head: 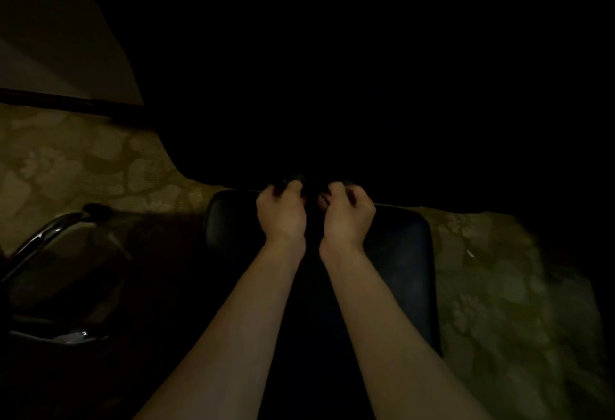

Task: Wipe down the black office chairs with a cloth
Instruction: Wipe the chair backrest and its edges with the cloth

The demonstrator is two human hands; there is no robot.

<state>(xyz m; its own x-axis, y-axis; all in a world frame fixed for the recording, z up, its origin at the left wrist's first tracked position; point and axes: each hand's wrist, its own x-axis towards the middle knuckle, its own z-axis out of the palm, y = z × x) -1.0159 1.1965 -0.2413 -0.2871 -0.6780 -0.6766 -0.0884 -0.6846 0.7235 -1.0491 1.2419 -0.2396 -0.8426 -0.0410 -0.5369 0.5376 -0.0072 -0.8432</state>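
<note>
Both hands are reaching forward side by side over a black chair [402, 253] in a very dim room. Left hand [281, 211] is curling its fingers [293, 186] around something dark at the chair's far edge, and right hand [347, 213] is doing the same just beside it. What they are grasping is too dark to make out; it may be the cloth, but I cannot tell. Bare forearms are stretching up from the bottom of the view, lying above the chair's smooth padded surface, which is filling the lower middle. Beyond the hands everything is sinking into blackness. Carpet [83, 160] with a pale floral pattern is showing on both sides of the chair. At the left, a shiny metal frame [43, 236] of another chair is catching a little light, standing apart from the first.
</note>
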